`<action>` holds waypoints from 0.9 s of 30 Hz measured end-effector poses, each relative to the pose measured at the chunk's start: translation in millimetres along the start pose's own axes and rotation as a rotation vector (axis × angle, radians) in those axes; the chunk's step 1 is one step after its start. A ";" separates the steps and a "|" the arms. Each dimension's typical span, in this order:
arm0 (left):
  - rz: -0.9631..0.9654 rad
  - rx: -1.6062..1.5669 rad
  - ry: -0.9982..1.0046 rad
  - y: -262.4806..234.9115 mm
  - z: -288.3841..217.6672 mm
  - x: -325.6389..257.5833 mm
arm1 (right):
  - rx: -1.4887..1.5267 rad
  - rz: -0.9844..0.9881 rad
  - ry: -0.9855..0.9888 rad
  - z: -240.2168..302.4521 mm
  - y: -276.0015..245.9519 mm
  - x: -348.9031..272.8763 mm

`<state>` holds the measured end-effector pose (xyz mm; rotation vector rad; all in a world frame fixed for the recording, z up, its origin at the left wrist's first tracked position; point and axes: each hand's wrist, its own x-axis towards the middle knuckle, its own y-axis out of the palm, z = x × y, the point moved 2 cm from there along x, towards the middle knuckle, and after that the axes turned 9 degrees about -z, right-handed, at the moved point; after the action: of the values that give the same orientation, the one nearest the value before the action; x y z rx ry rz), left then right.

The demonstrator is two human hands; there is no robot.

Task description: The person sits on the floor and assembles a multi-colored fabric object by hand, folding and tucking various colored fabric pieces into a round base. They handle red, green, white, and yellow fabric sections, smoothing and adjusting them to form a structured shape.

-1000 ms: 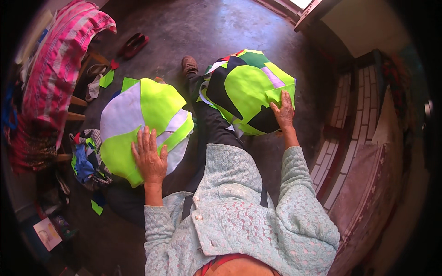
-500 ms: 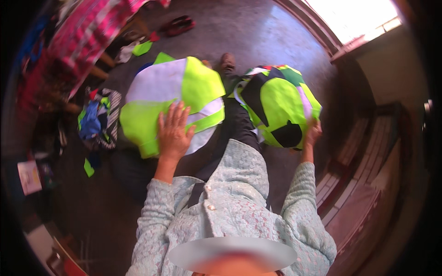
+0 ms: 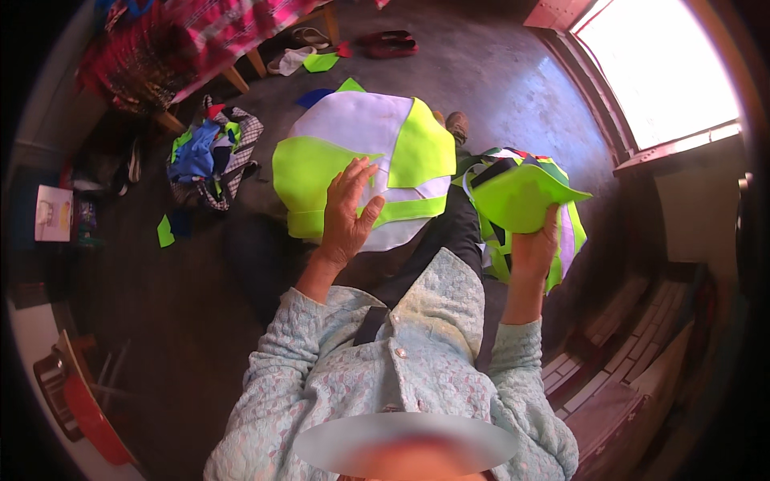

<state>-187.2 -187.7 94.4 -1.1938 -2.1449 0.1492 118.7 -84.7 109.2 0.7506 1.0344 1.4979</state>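
My left hand lies flat with fingers spread on a stack of neon yellow-green and pale lilac fabric pieces resting over my left knee. My right hand grips a neon green fabric piece, lifted off a second pile of green, black and lilac pieces beside my right leg. I sit in a pale blue quilted top and dark trousers, with one foot stretched out on the floor.
A heap of blue, green and checked scraps lies on the dark floor at left. A pink patterned cloth hangs over a wooden frame at the top left. Sandals lie at the top. A bright window and brick ledge are on the right.
My right hand has closed on a green piece and lifted it off the right pile. My left hand stays on the left stack. The view has swung to the right.
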 end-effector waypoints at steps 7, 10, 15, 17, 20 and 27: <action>-0.085 -0.815 -0.762 -30.1 20.0 -15.8 | 0.091 0.121 0.366 -116.5 65.1 -1.1; 0.001 -1.024 -0.864 -33.1 25.6 -20.3 | -0.078 0.233 0.416 -136.7 73.8 -5.9; 0.112 -1.034 -0.954 -34.5 21.3 -21.0 | -0.149 0.136 0.506 -146.2 72.1 -17.0; 0.121 -0.966 -0.827 -31.7 20.1 -17.6 | -0.148 0.068 0.512 -143.7 75.8 -21.9; 0.154 -0.909 -0.633 -29.3 17.1 -10.6 | -0.203 0.105 0.523 -140.3 68.1 -17.9; 0.221 -1.134 -0.709 -30.2 0.1 8.2 | -0.232 0.213 0.480 -131.8 67.0 -4.8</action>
<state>-211.8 -198.5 110.5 -2.2585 -2.7729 -0.7655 -25.7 -116.5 115.5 0.3469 1.1268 2.0043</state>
